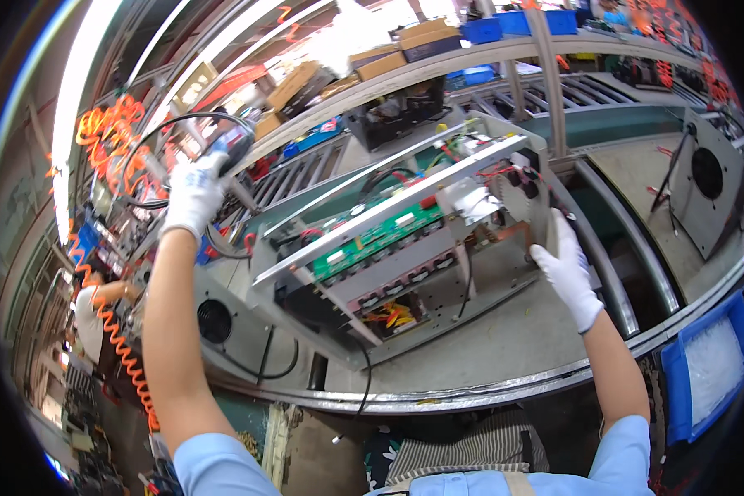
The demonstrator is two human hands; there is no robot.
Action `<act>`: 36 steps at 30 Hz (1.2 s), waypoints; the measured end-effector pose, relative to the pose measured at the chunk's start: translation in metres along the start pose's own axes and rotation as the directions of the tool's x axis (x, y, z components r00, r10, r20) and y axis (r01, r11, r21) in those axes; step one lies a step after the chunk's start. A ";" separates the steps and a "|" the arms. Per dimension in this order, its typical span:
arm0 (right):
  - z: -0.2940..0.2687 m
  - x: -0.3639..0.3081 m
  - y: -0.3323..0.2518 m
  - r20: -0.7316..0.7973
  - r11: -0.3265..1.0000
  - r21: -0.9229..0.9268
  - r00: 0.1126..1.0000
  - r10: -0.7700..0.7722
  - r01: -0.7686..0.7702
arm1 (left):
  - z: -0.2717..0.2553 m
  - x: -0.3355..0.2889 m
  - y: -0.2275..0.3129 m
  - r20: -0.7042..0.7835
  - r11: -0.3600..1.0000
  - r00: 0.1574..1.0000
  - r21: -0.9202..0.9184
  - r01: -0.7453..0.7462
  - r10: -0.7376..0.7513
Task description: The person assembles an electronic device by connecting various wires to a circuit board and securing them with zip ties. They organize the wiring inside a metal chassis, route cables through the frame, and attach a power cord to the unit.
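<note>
My left hand (197, 194), in a white glove, is raised at the upper left with its fingers closed on a loop of black cable (174, 120). Part of the loop bunches into a dark, blurred mass by the fingertips. An open grey metal chassis (422, 347) stands in front of me, tilted in view. Inside it are a long green circuit board (380, 240), several wires and yellow leads. My right hand (566, 273), also gloved, grips the chassis's right end panel, with the thumb on the near side. Its fingertips are partly hidden.
Metal rollers (612, 240) lie right of the chassis. Beyond them stands a grey panel with a round fan (707, 174); another fan panel (215, 321) is at left. A blue bin (674, 388) hangs at lower right. Orange coiled hoses (112, 136) dangle at left, near a co-worker (91, 318).
</note>
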State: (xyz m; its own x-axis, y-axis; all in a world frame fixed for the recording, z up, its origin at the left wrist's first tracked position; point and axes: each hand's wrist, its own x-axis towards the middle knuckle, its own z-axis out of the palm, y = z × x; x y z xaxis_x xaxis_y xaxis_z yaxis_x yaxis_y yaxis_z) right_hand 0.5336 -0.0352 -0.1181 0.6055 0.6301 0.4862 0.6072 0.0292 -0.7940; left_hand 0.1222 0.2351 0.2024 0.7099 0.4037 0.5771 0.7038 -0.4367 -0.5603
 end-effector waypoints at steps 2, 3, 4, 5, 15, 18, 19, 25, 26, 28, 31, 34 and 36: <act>0.011 0.015 0.016 0.022 0.999 -0.033 0.999 0.030 -0.029 | 0.041 0.012 0.036 0.011 0.991 0.993 -0.073 -0.115 0.116; 0.014 0.020 0.013 0.038 0.995 -0.013 0.995 0.095 -0.095 | 0.049 0.012 0.055 0.066 0.966 0.990 -0.235 -0.109 0.128; 0.010 0.028 0.012 0.113 0.987 -0.047 0.981 0.159 -0.154 | 0.051 0.011 0.076 0.155 0.943 0.986 -0.332 -0.013 0.068; 0.002 0.037 0.008 0.184 0.975 -0.082 0.958 0.220 -0.208 | 0.049 0.009 0.093 0.249 0.907 0.968 -0.412 0.090 0.017; 0.003 -0.014 0.003 0.045 0.969 -0.223 0.992 0.117 -0.104 | 0.105 -0.044 0.095 0.404 0.355 0.911 -0.867 0.351 0.086; -0.028 -0.069 -0.017 0.035 0.958 -0.207 0.977 0.208 -0.197 | 0.142 -0.037 0.089 0.297 0.308 0.953 -0.914 0.265 0.061; -0.040 -0.086 -0.017 0.036 0.953 -0.144 0.961 0.274 -0.267 | 0.149 -0.027 0.090 0.247 0.306 0.967 -0.927 0.218 0.060; -0.152 -0.218 -0.098 -0.224 0.938 -0.264 0.960 0.167 -0.224 | 0.164 -0.013 0.096 0.257 0.164 0.955 -0.959 0.233 0.148; -0.188 -0.239 -0.101 -0.363 0.913 -0.290 0.916 0.172 -0.286 | 0.161 -0.014 0.096 0.239 0.247 0.962 -0.948 0.201 0.135; -0.268 -0.287 -0.097 -0.723 0.659 -0.451 0.679 0.125 -0.602 | 0.124 -0.021 0.105 0.264 0.309 0.958 -0.925 0.220 0.108; -0.373 -0.372 -0.091 -0.851 0.307 -0.492 0.525 0.029 -0.815 | 0.138 -0.012 0.099 0.289 0.430 0.945 -0.881 0.199 0.155; -0.395 -0.424 -0.102 -0.891 0.068 -0.276 0.282 0.355 -0.959 | 0.136 -0.012 0.102 0.250 0.585 0.964 -0.796 0.153 0.087; -0.397 -0.458 -0.093 -0.894 0.190 -0.258 0.308 0.325 -0.947 | 0.103 -0.012 0.115 0.072 0.848 0.997 -0.529 0.033 0.006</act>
State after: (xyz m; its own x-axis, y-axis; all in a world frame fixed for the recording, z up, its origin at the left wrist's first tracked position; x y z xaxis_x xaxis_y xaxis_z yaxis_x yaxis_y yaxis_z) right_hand 0.4042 -0.6345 -0.1220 0.8440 -0.4900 0.2181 -0.3259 -0.7914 -0.5171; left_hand 0.1978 0.2627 0.0700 0.7144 0.4581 0.5289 0.6065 -0.7824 -0.1414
